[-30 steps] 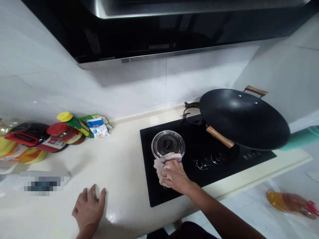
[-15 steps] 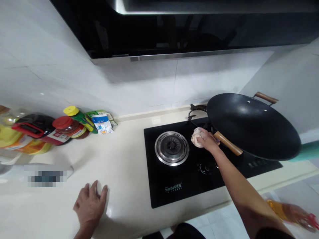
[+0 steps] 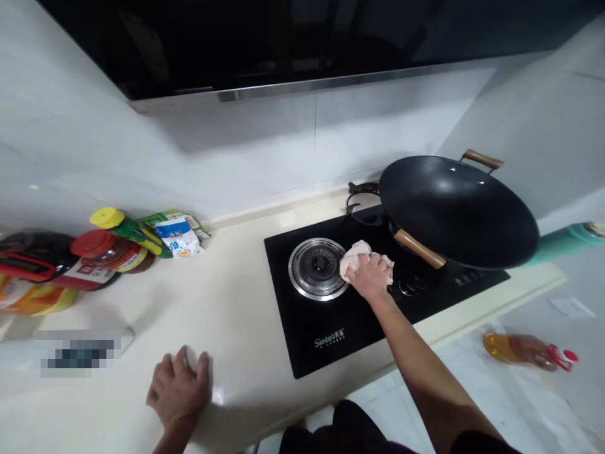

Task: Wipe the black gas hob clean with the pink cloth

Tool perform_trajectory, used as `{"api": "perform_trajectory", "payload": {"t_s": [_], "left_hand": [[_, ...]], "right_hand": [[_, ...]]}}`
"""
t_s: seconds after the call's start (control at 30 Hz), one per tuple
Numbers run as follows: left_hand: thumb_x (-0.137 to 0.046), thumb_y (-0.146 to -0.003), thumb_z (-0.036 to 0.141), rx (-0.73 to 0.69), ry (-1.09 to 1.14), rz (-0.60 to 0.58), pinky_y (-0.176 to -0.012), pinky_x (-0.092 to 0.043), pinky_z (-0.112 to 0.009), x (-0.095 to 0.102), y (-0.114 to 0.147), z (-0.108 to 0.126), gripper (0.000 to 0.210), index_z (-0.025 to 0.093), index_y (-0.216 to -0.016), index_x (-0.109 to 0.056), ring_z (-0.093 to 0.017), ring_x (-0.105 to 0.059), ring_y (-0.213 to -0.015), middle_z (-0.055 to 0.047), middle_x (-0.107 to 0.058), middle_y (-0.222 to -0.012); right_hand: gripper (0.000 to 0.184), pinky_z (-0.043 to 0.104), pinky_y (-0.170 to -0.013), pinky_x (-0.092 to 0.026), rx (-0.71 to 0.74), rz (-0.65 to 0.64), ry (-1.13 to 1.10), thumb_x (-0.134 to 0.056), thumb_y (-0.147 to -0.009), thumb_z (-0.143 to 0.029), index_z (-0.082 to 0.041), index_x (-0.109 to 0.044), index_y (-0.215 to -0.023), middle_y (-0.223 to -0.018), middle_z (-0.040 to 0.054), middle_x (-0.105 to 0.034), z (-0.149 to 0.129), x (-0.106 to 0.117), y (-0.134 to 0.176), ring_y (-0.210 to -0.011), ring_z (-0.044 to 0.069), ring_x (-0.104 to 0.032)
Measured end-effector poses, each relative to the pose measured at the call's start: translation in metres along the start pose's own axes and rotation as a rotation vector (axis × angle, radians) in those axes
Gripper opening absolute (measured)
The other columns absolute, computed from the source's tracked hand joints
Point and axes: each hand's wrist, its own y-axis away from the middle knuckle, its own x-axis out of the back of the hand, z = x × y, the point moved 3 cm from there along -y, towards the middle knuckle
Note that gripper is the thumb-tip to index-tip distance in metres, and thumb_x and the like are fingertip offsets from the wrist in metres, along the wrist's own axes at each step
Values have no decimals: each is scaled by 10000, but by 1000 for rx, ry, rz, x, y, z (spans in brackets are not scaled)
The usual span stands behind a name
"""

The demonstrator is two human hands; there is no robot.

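Observation:
My right hand (image 3: 371, 275) presses a crumpled pale pink cloth (image 3: 352, 260) onto the black glass gas stove (image 3: 302, 340). The cloth touches or nearly touches the right rim of the round metal burner (image 3: 319, 268). Fingers are closed over the cloth, hiding part of it. Just right of this hand, a large black wok (image 3: 458, 214) with wooden handles rests over the stove's other side, covering the burner there. On the pale countertop (image 3: 227, 315), left of the stove, my left hand (image 3: 179, 388) leans with its fingers spread, holding nothing.
A black pot stand (image 3: 363, 203) stands behind the burner, against the wall. Along the left wall are a red-lidded jar (image 3: 113, 251), a yellow-capped green bottle (image 3: 132, 230), a blue-and-white packet (image 3: 179, 236) and larger bottles. The range hood (image 3: 283, 44) hangs overhead. An oil bottle (image 3: 524, 350) is at lower right.
My right hand has moved the cloth left and toward me, from beside the wok handle to the burner's right edge. The view has shifted; my left hand stays on the countertop.

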Motion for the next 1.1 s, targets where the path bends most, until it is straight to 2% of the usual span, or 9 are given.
{"api": "perform_trajectory", "payload": {"t_s": [0.2, 0.47, 0.7, 0.83, 0.93, 1.03, 1.1], "left_hand": [[-230, -1011, 680, -42, -19, -1, -1278, -268, -644, 0, -1, 3, 797, 161, -1547, -510, -403, -297, -1613, -245, -406, -1680], [-189, -1022, 671, -124, -9, 10, -1203, -334, -643, 7, 1, 5, 746, 187, -1418, -596, -435, -387, -1514, -240, -542, -1502], [-174, -1032, 628, -157, 7, 61, -1192, -341, -623, 8, 4, 3, 745, 153, -1408, -606, -448, -394, -1495, -258, -525, -1502], [-241, -1034, 614, -174, 18, 55, -1159, -373, -611, 7, 3, 0, 676, 166, -1354, -634, -439, -433, -1469, -249, -564, -1465], [-272, -1038, 604, -188, 31, 57, -1146, -379, -623, 3, 2, -2, 647, 166, -1340, -640, -445, -443, -1467, -261, -582, -1461], [-281, -1045, 599, -196, 41, 71, -1168, -360, -633, 0, 2, -4, 653, 160, -1391, -617, -447, -409, -1505, -269, -555, -1513], [-273, -1048, 597, -199, 48, 70, -1179, -352, -633, -1, 3, -5, 665, 153, -1418, -602, -448, -388, -1523, -276, -534, -1536]], "right_hand": [[649, 627, -1172, -288, 116, -20, -20, -568, -990, -544, -161, -574, -1514, -1497, 237, -537, -20, -8, 84, -1377, 463, -426], [651, 635, -1101, -360, 146, -120, -54, -649, -965, -535, -239, -565, -1539, -1501, 213, -545, -51, -13, 185, -1378, 464, -441], [624, 532, -1127, -403, 271, -178, -165, -770, -863, -394, -275, -637, -1462, -1396, 170, -627, -95, -26, 254, -1291, 394, -569], [590, 465, -1102, -456, 276, -267, -322, -761, -822, -347, -269, -680, -1401, -1376, 147, -640, -109, -32, 282, -1267, 356, -621], [518, 413, -1020, -515, 258, -378, -609, -711, -822, -346, -269, -700, -1334, -1274, 93, -698, -110, -36, 292, -1141, 294, -686], [428, 380, -962, -556, 228, -482, -989, -583, -897, -359, -268, -701, -1298, -1174, 46, -759, -94, -36, 280, -1081, 250, -713], [449, 398, -1012, -558, 204, -443, -1097, -518, -936, -387, -262, -699, -1328, -1239, 51, -765, -72, -34, 257, -1163, 248, -699]]}}
